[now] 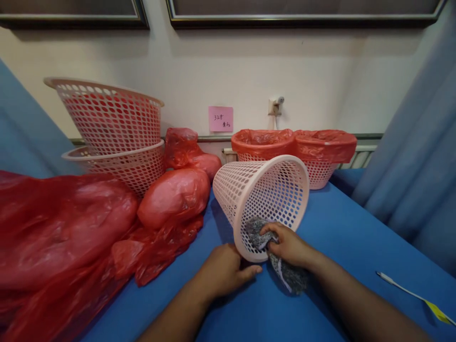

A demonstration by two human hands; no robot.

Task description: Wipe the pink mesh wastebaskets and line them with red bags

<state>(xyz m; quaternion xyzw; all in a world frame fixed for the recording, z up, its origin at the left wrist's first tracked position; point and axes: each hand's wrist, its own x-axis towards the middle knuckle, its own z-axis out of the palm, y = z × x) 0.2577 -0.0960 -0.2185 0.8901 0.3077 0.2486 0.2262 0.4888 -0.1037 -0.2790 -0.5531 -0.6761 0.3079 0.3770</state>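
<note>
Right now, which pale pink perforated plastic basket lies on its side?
The central basket, mouth facing sideways; the two stacked baskets and two red-lined baskets open upward.

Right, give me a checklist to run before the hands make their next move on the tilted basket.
1. Cloth secure in the right hand: ok, bunched between thumb and fingers.
2. Left hand at the basket: ok, by the lower rim.
3. Left hand's hold firm: cannot tell, its fingers are partly hidden.
4. Basket free of a liner: ok, bare mesh shows inside.
5. Basket standing upright: not ok, it is tipped over with its mouth toward the person.
6. Table free of loose things: not ok, red bags lie left, a white cable right.
</note>
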